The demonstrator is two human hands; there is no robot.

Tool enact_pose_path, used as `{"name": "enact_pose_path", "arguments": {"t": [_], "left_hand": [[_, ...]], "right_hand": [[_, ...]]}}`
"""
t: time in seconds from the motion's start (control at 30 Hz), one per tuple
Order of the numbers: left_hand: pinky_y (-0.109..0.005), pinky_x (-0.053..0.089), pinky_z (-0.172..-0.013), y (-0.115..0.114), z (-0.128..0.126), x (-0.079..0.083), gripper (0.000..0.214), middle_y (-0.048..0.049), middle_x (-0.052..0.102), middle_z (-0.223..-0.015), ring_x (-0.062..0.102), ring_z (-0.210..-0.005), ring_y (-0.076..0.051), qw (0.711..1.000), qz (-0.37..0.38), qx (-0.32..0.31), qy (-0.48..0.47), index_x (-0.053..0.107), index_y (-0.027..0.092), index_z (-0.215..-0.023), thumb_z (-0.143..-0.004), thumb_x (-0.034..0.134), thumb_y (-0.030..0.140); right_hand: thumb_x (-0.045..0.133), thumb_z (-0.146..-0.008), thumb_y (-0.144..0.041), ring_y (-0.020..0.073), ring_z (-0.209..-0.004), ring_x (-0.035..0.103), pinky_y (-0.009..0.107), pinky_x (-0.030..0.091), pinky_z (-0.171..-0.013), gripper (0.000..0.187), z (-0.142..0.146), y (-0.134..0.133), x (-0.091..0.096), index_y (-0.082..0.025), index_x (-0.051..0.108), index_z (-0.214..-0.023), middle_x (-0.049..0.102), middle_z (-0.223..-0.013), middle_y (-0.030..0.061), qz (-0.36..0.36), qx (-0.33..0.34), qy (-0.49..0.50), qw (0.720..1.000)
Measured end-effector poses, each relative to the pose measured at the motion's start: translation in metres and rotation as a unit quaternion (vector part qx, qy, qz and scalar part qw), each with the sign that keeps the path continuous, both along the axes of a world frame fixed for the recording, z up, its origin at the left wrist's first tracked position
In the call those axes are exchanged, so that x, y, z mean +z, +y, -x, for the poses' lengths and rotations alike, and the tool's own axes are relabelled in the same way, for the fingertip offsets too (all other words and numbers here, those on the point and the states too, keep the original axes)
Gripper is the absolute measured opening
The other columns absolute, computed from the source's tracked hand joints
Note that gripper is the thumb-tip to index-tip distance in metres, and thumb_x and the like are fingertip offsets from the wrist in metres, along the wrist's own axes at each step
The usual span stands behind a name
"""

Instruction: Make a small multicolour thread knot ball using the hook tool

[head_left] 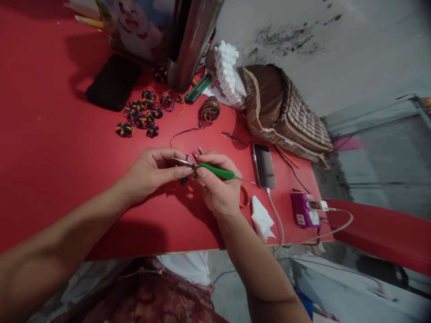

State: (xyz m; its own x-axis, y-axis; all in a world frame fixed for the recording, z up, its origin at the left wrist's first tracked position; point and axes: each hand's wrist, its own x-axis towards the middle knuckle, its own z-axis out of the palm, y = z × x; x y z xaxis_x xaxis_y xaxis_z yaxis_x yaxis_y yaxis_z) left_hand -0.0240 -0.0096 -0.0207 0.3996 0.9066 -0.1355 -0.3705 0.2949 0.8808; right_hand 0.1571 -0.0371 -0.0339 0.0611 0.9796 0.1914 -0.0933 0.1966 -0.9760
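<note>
Our right hand (pixel 220 193) clasped the green-handled metal hook (pixel 217 171) (handle seemed surest). Our left hand (pixel 150 172) pinched soft-looking dark yarn (pixel 183 181).

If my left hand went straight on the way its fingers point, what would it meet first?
Most likely your right hand, which holds the green-handled crochet hook just ahead of the left hand, though depth is hard to judge from this one view.
</note>
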Motion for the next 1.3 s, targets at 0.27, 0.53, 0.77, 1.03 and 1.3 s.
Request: {"name": "enact_pose_path", "arguments": {"t": [0.27,0.53,0.77,1.03,1.3], "left_hand": [[-0.027,0.056,-0.075,0.000,-0.003,0.003,0.023,-0.0027,0.074,-0.080,0.066,-0.076,-0.014,1.000,-0.025,0.017,0.007,0.081,0.019,-0.076,-0.073,0.098,0.035],[-0.027,0.056,-0.080,0.003,0.000,-0.001,0.010,-0.0056,0.074,-0.097,0.068,-0.088,-0.015,0.997,-0.064,0.032,0.021,0.085,0.020,-0.078,-0.083,0.088,0.028],[-0.025,0.053,-0.066,0.008,0.003,0.002,0.013,-0.0071,0.082,-0.092,0.070,-0.075,-0.015,0.994,0.095,0.031,-0.049,0.087,0.019,-0.081,-0.069,0.089,0.019],[-0.021,0.041,-0.051,0.013,0.009,0.003,0.013,-0.0089,0.077,-0.093,0.061,-0.068,-0.012,0.974,0.164,0.003,-0.156,0.085,0.019,-0.077,-0.075,0.089,0.031],[-0.021,0.036,-0.048,0.012,0.007,0.003,0.024,-0.0072,0.073,-0.085,0.057,-0.063,-0.011,0.985,0.144,-0.016,-0.098,0.077,0.017,-0.074,-0.071,0.094,0.033]], "right_hand": [[0.082,-0.092,-0.027,0.0206,-0.109,0.073,0.043,0.059,-0.107,0.023,0.002,0.004,0.003,-0.043,0.087,-0.109,0.083,-0.105,-0.0006,-0.101,0.003,-0.069,0.992],[0.081,-0.092,-0.028,0.0202,-0.105,0.077,0.042,0.063,-0.103,0.019,0.004,0.002,0.004,-0.041,0.087,-0.105,0.086,-0.105,-0.0016,-0.066,0.000,-0.031,0.997],[0.086,-0.088,-0.034,0.0183,-0.098,0.078,0.037,0.064,-0.095,0.009,0.002,0.002,0.004,-0.037,0.088,-0.097,0.086,-0.098,-0.0016,0.002,0.031,0.040,0.999],[0.090,-0.083,-0.041,0.0202,-0.096,0.079,0.039,0.064,-0.094,0.011,0.002,0.002,0.005,-0.036,0.088,-0.093,0.086,-0.096,-0.0004,0.038,0.024,0.036,0.998],[0.092,-0.082,-0.037,0.0148,-0.082,0.078,0.032,0.065,-0.086,0.009,0.007,0.003,0.012,-0.035,0.088,-0.091,0.085,-0.086,-0.0021,0.055,0.043,0.102,0.992]]}}
